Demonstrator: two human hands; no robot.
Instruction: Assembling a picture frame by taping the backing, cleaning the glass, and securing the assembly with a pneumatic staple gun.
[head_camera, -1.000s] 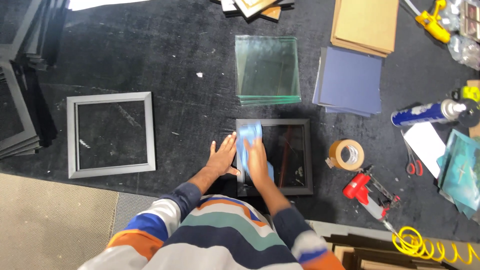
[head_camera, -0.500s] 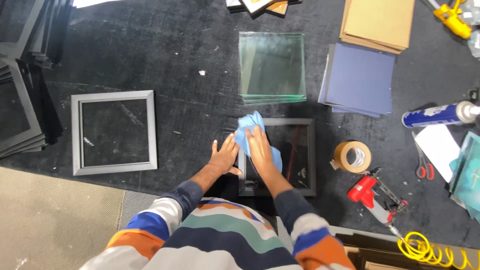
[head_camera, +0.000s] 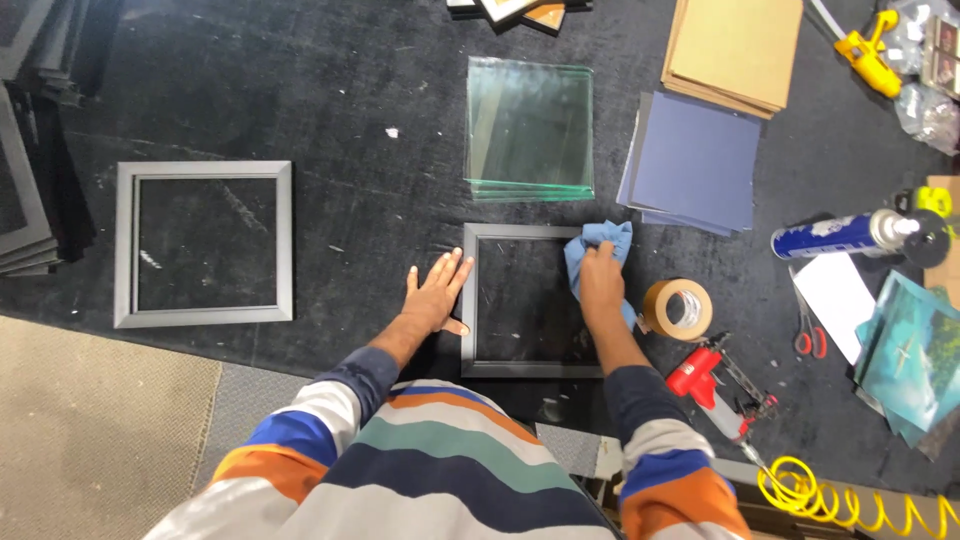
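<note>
We press our left hand (head_camera: 437, 293) flat, fingers spread, beside the left edge of the grey frame (head_camera: 533, 301) lying mid-surface. Our right hand (head_camera: 601, 282) has its grip closed on a blue cloth (head_camera: 598, 251) at the frame's upper right corner, near a tape roll (head_camera: 678, 308).

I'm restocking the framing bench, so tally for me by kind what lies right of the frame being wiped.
Blue cloth under the right hand: 1
Tape roll: 1
Red stapler: 1
Scissors: 1
Blue sealant tube: 1
Yellow coiled hose: 1
Total: 6
</note>
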